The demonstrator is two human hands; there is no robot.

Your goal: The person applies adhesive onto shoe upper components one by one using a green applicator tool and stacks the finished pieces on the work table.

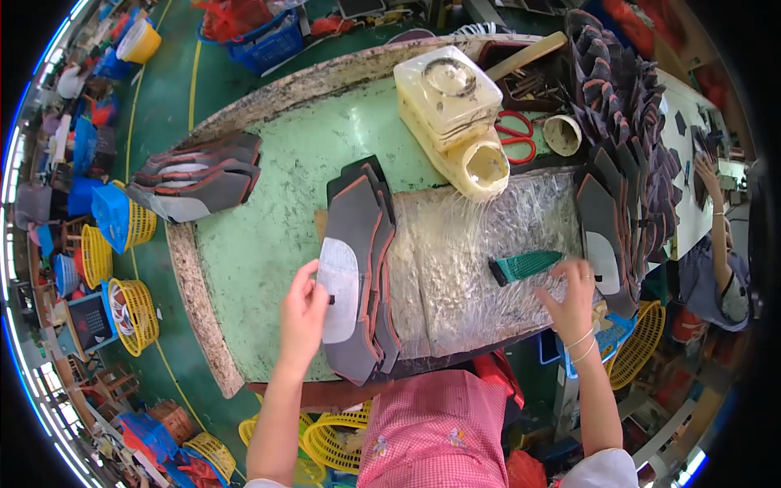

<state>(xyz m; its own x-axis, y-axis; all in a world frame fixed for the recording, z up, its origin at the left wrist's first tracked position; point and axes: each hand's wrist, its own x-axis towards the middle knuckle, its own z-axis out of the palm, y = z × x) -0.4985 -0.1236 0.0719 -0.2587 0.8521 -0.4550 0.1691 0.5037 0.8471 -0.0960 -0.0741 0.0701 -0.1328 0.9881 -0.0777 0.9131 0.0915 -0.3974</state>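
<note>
My left hand [301, 313] is at the left edge of a stack of dark grey cut panels [351, 207] with orange edges. Its fingers are loosely curled and apart, by the pale grey patch [338, 281] and small black tab on the top panel. I cannot tell whether they touch it. My right hand [576, 297] is open, thumb and fingers spread, with nothing visible in it. It hovers between a green brush [527, 266] lying on the glue-covered board [455, 301] and another row of the dark panels [600, 211] on the right.
A yellowed, glue-coated plastic container [447, 102] stands at the back of the green table [285, 179]. Beside it are red-handled scissors [517, 138] and a tape roll [561, 134]. More panels [203, 177] lie at left. Another person [716, 260] works at right.
</note>
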